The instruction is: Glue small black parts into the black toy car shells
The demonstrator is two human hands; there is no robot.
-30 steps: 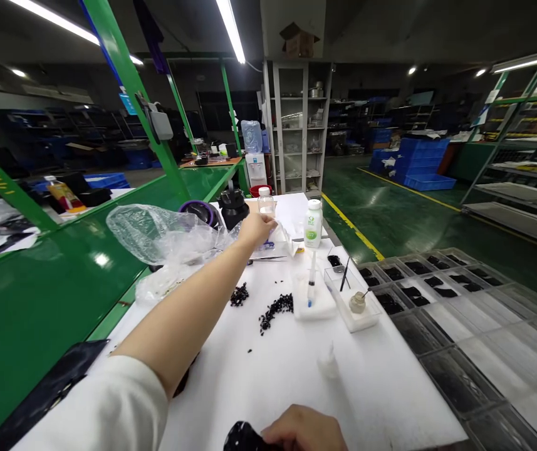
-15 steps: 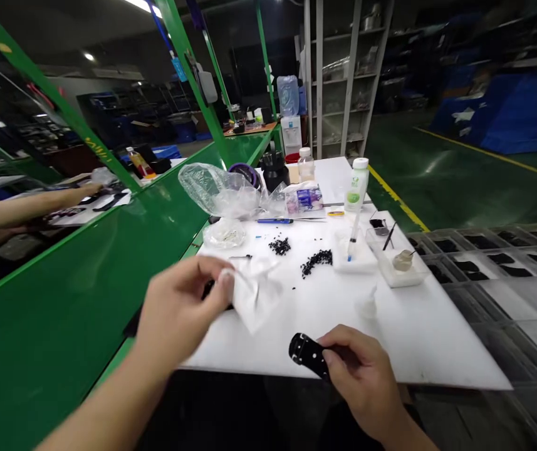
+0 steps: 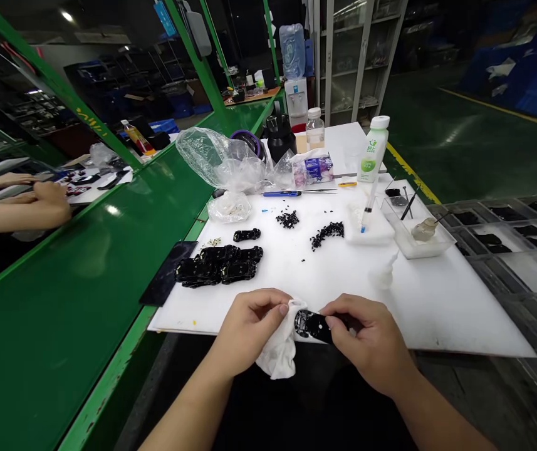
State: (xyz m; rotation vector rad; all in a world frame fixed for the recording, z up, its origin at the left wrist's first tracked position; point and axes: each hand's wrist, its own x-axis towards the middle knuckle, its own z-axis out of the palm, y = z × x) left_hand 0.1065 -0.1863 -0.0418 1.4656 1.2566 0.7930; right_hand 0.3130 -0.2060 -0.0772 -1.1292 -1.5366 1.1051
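My left hand [image 3: 254, 329] is closed on a crumpled white cloth [image 3: 278, 357], pinched between thumb and fingers, its loose end hanging below the table's front edge. My right hand [image 3: 366, 335] grips a flat black part [image 3: 314, 326] with small holes and a shiny, rounded left end. That end meets the cloth, so the two hands are close together. To the left, several similar black parts [image 3: 218, 263] lie piled on the white table, with a single one [image 3: 247, 235] just behind them.
Small black pieces lie in two heaps [image 3: 287, 219] [image 3: 328, 233]. A syringe [image 3: 368, 210] rests on a white block, beside a clear tray [image 3: 425, 247] with a small jar. A white dropper bottle [image 3: 384, 274], a green-white bottle [image 3: 374, 150] and plastic bags [image 3: 224, 160] stand around. Another person's arms [image 3: 28, 200] are at left.
My left hand has brought the cloth right and down from above the pile to the black part's end. My right hand keeps hold of the part. The view has shifted, uncovering the pile.
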